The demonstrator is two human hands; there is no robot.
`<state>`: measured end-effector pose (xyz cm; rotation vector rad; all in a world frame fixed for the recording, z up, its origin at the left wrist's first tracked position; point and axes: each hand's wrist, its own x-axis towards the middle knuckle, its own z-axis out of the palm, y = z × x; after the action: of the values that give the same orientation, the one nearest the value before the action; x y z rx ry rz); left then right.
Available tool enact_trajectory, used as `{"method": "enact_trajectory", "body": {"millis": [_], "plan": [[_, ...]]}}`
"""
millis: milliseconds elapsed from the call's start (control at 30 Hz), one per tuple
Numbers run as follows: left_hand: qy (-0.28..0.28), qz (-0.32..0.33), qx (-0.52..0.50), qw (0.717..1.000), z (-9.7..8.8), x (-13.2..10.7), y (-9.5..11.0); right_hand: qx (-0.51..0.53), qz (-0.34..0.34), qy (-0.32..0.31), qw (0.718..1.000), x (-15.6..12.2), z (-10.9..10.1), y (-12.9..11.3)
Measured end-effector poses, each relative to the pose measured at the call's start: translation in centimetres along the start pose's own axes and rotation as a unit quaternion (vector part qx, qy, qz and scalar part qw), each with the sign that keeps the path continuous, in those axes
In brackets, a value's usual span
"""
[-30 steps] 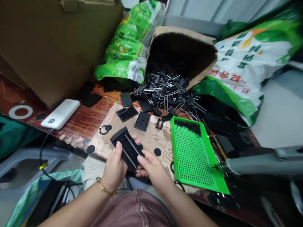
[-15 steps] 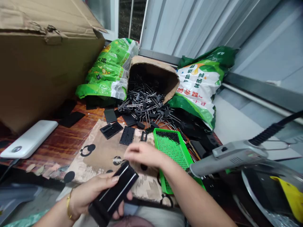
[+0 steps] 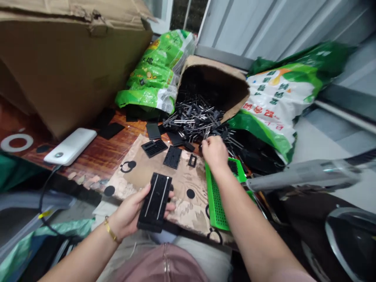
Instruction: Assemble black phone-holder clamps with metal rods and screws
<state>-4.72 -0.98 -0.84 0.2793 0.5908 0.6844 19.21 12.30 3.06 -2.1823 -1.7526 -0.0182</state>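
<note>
Right hand (image 3: 216,152): fingers curled at the near edge of the rod pile (image 3: 195,113); from where I watch, the fingertips are hidden, so I cannot tell whether they grip anything. Its forearm covers much of the green tray (image 3: 217,199). Carton (image 3: 241,87) interior too dark for me to read; grey tool (image 3: 296,175) blurred.

Left hand (image 3: 129,213) grips the black block (image 3: 156,199) over the mat's (image 3: 182,211) near edge, thumb on one side, fingers showing at the other. Block's long axis runs away from the wearer, far end leaning slightly right; two bright rods lie lengthwise.

Carton mouth faces the wearer, rod-bearing black parts spilling out. Tray: small black bits at its far end.
</note>
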Motion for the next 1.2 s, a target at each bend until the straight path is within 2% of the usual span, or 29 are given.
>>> {"method": "enact_trajectory", "body": {"millis": [67,167,233,300,367,400,433,500,533,600,667,767,933,1100,1200], "plan": [[-0.003,-0.002,-0.007,1.0,-0.4,0.1,-0.1,0.019,-0.031,-0.024,0.999,-1.7,-1.3,0.4],[-0.018,0.001,-0.012,1.0,-1.1,0.3,-0.2,0.069,-0.127,-0.126,0.981,-4.4,-2.3,1.1],[-0.033,0.011,-0.007,0.999,-1.2,0.3,-0.3,0.1,-0.237,-0.239,0.936,-5.8,-2.3,1.3],[-0.046,0.012,0.008,0.999,-1.1,0.2,-0.3,0.106,-0.332,-0.35,0.87,-6.7,-1.8,1.2],[-0.048,0.01,0.018,0.999,-0.7,0.0,-0.3,0.091,-0.386,-0.409,0.822,-7.0,-1.1,0.9],[-0.043,0.009,0.016,0.999,-0.5,-0.1,-0.2,0.084,-0.408,-0.408,0.812,-7.0,-0.8,0.7],[-0.033,0.011,0.013,0.999,-0.4,-0.2,-0.2,0.079,-0.427,-0.386,0.814,-7.0,-0.6,0.7],[-0.008,0.016,0.007,1.0,-0.2,-0.4,-0.2,0.069,-0.427,-0.293,0.852,-6.9,-0.4,0.9],[0.0,0.017,0.01,1.0,-0.2,-0.6,-0.2,0.059,-0.403,-0.237,0.882,-7.0,-0.5,1.1],[0.006,0.017,0.024,1.0,-0.4,-0.9,-0.1,0.021,-0.313,-0.155,0.937,-7.6,-0.9,1.7],[0.003,0.016,0.037,0.999,-0.7,-1.0,0.1,-0.019,-0.238,-0.136,0.962,-8.5,-1.1,2.2],[-0.001,0.017,0.04,0.999,-0.9,-0.9,0.2,-0.047,-0.196,-0.15,0.968,-9.8,-0.9,2.2],[-0.013,0.011,0.033,0.999,-0.6,-0.6,0.0,-0.024,-0.188,-0.163,0.968,-10.1,0.3,1.5],[0.005,0.032,0.012,0.999,-0.3,-0.9,-0.2,0.076,-0.224,-0.2,0.951,-8.8,-0.4,1.6],[-0.003,0.046,-0.005,0.999,-0.3,-1.2,-0.2,0.19,-0.258,-0.212,0.923,-8.0,-1.2,2.1]]}}
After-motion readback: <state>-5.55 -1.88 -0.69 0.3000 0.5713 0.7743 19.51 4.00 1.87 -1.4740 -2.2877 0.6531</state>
